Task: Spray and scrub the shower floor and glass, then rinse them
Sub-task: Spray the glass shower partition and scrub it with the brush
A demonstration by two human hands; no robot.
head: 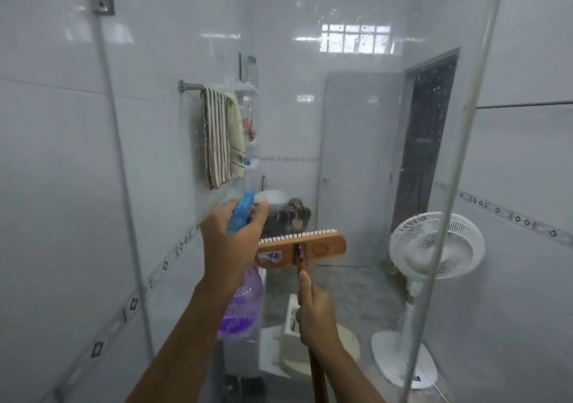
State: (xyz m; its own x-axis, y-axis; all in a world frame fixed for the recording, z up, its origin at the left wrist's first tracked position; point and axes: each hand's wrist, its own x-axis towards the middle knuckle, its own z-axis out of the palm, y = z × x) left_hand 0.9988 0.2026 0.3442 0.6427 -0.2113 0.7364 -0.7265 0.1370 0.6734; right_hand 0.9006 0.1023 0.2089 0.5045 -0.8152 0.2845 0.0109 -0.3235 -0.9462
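The glass (366,154), speckled with droplets above the left hand (231,238), seems partly sprayed. The spray bottle (240,303) is gripped in that hand; just to its right the brush (302,249) is held by its handle in the right hand (314,312). Scrubbing and rinsing are judged largely outstanding.

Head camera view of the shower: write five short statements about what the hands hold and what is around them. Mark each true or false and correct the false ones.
1. The left hand grips a purple spray bottle with a blue trigger head. True.
2. The right hand holds a sponge. False: it grips the handle of a wooden scrub brush with white bristles.
3. The brush's bristles point down at the floor. False: they show along the head's top edge.
4. A white pedestal fan stands on the right. True.
5. The brown-and-white striped towel lies on the floor. False: it hangs on a metal wall rail.
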